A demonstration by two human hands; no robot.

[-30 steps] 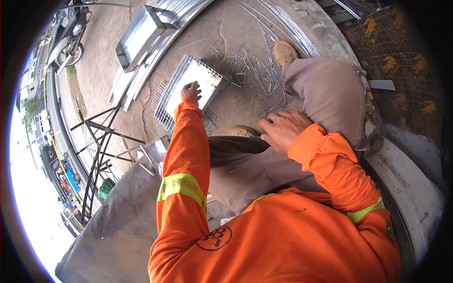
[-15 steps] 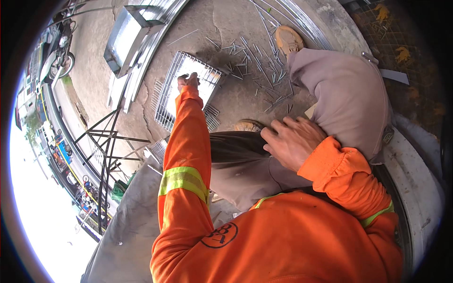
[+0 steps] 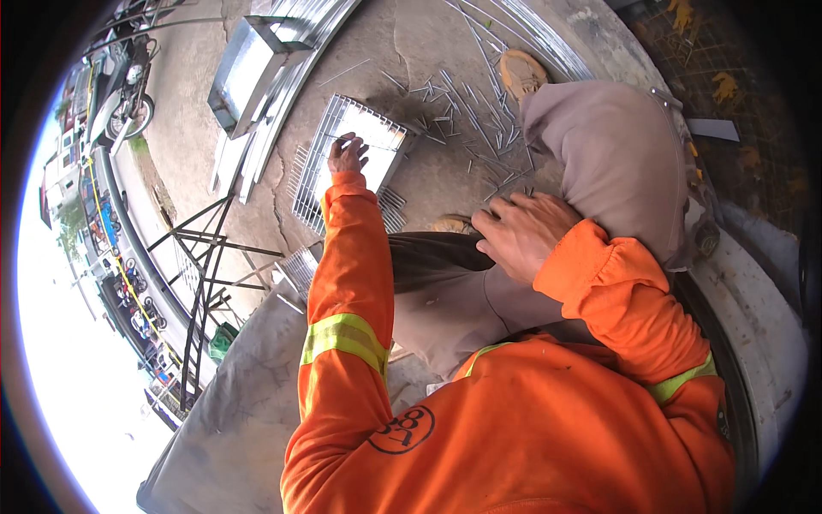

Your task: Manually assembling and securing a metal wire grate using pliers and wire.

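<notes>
Left hand [image 3: 348, 155]: palm down above a bright metal panel [image 3: 378, 133], fingers spread and partly bent; whether it grasps or touches anything cannot be told.
Right hand [image 3: 528, 233]: released, fingers loosely curved, lying on the trousers [image 3: 599, 141] near the bent right knee.
Wire grid [image 3: 310, 193]: on the concrete floor [image 3: 377, 51], around and beneath the panel, bars projecting at the left and lower right. The left hand and orange sleeve [image 3: 353, 257] cover part of both.
Cut metal rods [image 3: 467, 107]: many, loose, strewn between the grid and the right shoe [image 3: 522, 74].
Left shoe [image 3: 451, 224]: mostly hidden by the leg.
Sheet-metal box [image 3: 244, 81]: beyond the grid, upper left, on long metal strips [image 3: 257, 154].
Long metal lengths [image 3: 544, 38]: bundled past the right shoe.
Black metal frame [image 3: 205, 257]: left of the sleeve, its crossed struts blocking part of the roadside.
Grey cover [image 3: 227, 411]: lower left, beside the left arm.
Motorcycle [image 3: 130, 111]: far upper left, well apart.
</notes>
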